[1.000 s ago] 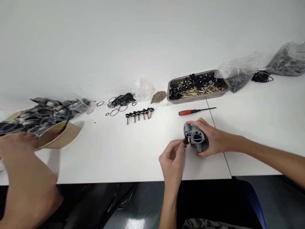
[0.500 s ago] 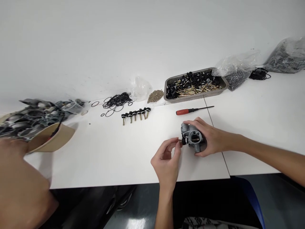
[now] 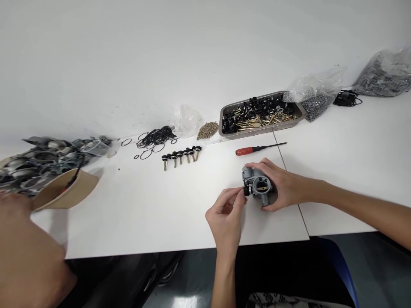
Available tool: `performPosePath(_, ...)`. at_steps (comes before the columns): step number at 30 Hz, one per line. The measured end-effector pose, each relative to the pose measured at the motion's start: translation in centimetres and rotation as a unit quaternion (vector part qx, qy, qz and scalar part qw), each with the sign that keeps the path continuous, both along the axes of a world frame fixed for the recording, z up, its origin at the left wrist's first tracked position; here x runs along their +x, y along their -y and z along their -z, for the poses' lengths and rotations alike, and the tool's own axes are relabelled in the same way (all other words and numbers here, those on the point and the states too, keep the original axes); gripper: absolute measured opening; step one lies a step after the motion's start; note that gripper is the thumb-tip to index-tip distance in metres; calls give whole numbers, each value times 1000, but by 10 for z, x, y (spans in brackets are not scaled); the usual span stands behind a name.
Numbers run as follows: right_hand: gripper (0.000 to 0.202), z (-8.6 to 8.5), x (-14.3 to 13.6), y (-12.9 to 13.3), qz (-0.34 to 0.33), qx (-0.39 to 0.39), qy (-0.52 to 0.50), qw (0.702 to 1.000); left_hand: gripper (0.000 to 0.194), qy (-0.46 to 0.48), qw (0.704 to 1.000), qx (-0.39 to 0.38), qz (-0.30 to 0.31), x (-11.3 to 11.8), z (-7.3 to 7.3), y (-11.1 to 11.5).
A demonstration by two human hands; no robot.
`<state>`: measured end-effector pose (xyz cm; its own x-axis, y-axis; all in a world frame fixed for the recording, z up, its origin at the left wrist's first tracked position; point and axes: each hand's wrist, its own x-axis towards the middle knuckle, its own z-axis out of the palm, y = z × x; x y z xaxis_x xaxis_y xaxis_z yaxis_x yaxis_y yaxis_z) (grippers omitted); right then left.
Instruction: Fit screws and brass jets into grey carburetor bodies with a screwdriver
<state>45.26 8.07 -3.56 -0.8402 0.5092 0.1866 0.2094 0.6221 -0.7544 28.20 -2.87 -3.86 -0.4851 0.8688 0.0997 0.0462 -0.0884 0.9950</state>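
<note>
My right hand [image 3: 281,186] is wrapped round the far and right sides of a grey metal carburetor [image 3: 263,199], whose round bore faces up toward me. At the carburetor's left side, thumb and forefinger of my left hand [image 3: 226,209] pinch a small black knob [image 3: 247,190] fitted against the body. Brass-coloured metal shows inside the bore. Beyond my hands a red-handled screwdriver [image 3: 245,151] lies on the white table. Further left, several black-capped brass screws [image 3: 180,155] stand in a row.
A metal tray [image 3: 263,133] holds black and brass parts. Near it are brass pieces [image 3: 208,130], black rubber rings [image 3: 157,137] and plastic bags of small parts [image 3: 316,105]. At left, a co-worker's arm [image 3: 28,256] reaches by a tan container [image 3: 73,190] and piled metal parts [image 3: 41,158].
My left fingertips have closed in nearer the carburetor on the black knob. The right hand keeps its hold, and the view has shifted slightly.
</note>
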Motion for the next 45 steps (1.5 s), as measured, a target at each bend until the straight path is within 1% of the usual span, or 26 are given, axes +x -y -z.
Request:
performPosePath(2,100,-1,0,0,-1,-3,1,1000,10,-18,1000,-13,14,-8,-2,-1)
performPosePath(4,101,-2,0,0,-4,-11,7,1000,13,-65,997,-21,37,-24,-8,-9)
performPosePath(6,101,-4,1,1,-6,-23,15,1000,16,-146,986,-23,74,-44,-18,-27)
performPosePath(8,101,-5,2,1,-4,-31,23,999,16,-247,962,-10,120,-62,-27,-56)
performPosePath(10,101,-6,3,2,-3,-33,29,999,17,-335,924,1,182,-72,-34,-89)
performPosePath(12,104,-6,3,2,-5,-33,32,999,24,-413,871,2,266,-72,-34,-120)
performPosePath(14,106,-6,3,2,-4,-34,38,999,39,-486,801,0,350,-65,-26,-143)
performPosePath(15,107,-7,3,2,-2,-34,42,999,43,-515,772,0,372,-59,-20,-151)
performPosePath(16,108,-8,3,3,1,-33,47,998,45,-535,755,1,380,-54,-13,-157)
performPosePath(17,108,-8,2,3,4,-33,52,998,43,-543,751,3,376,-50,-6,-160)
performPosePath(18,107,-9,2,3,6,-34,56,998,40,-538,760,8,366,-47,0,-162)
performPosePath(19,107,-9,2,4,7,-36,60,998,37,-519,775,14,360,-46,4,-163)
performPosePath(21,108,-10,2,3,6,-40,67,997,30,-442,819,21,366,-50,4,-163)
performPosePath(23,110,-9,5,1,-2,-50,72,996,22,-335,866,18,372,-63,-6,-162)
performPosePath(25,107,-8,9,-3,-18,-80,65,995,20,-229,907,6,352,-83,-24,-161)
performPosePath(26,103,-7,11,-6,-25,-101,54,993,22,-184,926,4,330,-94,-34,-161)
performPosePath(28,91,-4,16,-11,-28,-141,27,989,30,-106,960,30,257,-118,-48,-162)
performPosePath(30,79,-3,19,-16,2,-160,14,987,37,-50,983,83,156,-142,-53,-162)
performPosePath(32,68,-4,22,-22,63,-152,17,986,40,-26,989,136,46,-162,-48,-163)
performPosePath(34,59,-10,24,-29,133,-126,14,983,39,-34,984,168,-45,-176,-40,-163)
performPosePath(35,56,-15,25,-34,164,-109,9,980,39,-44,982,172,-72,-181,-36,-164)
performPosePath(36,54,-22,26,-39,191,-87,1,978,38,-54,980,170,-86,-184,-33,-164)
performPosePath(38,51,-40,28,-53,231,-31,-5,972,37,-75,980,163,-84,-186,-30,-164)
performPosePath(41,43,-75,30,-82,257,63,35,964,31,-116,979,153,-63,-182,-31,-163)
performPosePath(43,37,-97,27,-105,271,88,66,956,27,-145,978,144,-49,-178,-32,-163)
performPosePath(45,33,-110,20,-128,285,84,75,952,23,-162,977,135,-39,-173,-32,-162)
